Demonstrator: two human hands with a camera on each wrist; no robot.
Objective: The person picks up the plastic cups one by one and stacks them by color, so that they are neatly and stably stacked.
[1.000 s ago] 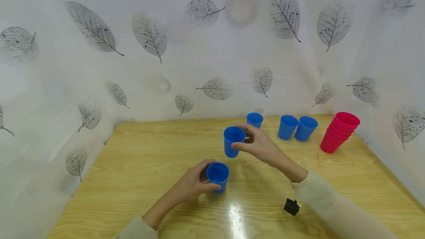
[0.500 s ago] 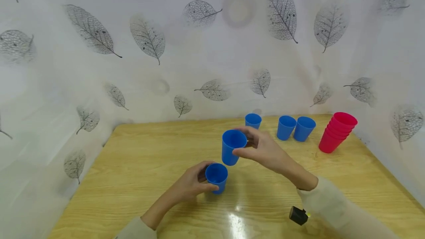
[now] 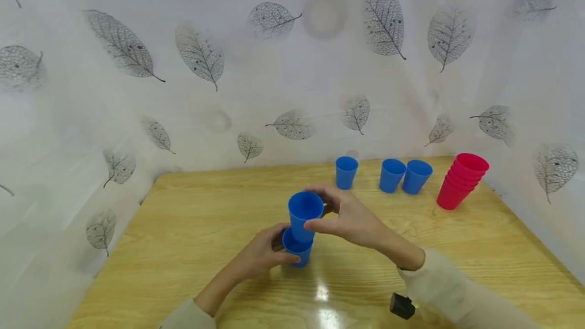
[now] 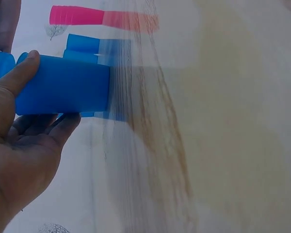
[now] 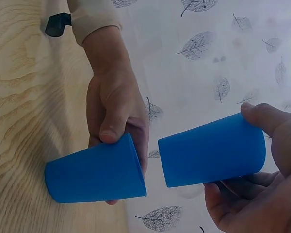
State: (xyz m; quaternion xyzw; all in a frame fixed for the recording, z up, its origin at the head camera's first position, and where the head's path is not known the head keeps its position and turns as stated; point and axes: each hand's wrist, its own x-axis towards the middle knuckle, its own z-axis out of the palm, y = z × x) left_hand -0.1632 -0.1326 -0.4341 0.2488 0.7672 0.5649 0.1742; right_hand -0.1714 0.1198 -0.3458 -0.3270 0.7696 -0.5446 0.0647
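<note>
My left hand (image 3: 265,250) grips a blue cup (image 3: 299,255) that stands upright on the table, thumb on the near side and fingers round the far side. In the left wrist view this cup (image 4: 68,85) has its base at the tabletop. My right hand (image 3: 349,217) holds a second blue cup (image 3: 303,212) by its upper part, mouth up, over the first one. The right wrist view shows a small gap between the raised cup's base (image 5: 211,150) and the standing cup's rim (image 5: 94,170).
Along the table's back edge stand three more blue cups, a lone one (image 3: 346,172) and a pair (image 3: 391,175) side by side. A nested stack of red cups (image 3: 461,182) stands at the right. A small black device (image 3: 402,306) shows beside the right sleeve.
My right hand has brought its blue cup left and nearer, from beyond the standing cup to above its mouth. My left hand keeps its grip in about the same place.
</note>
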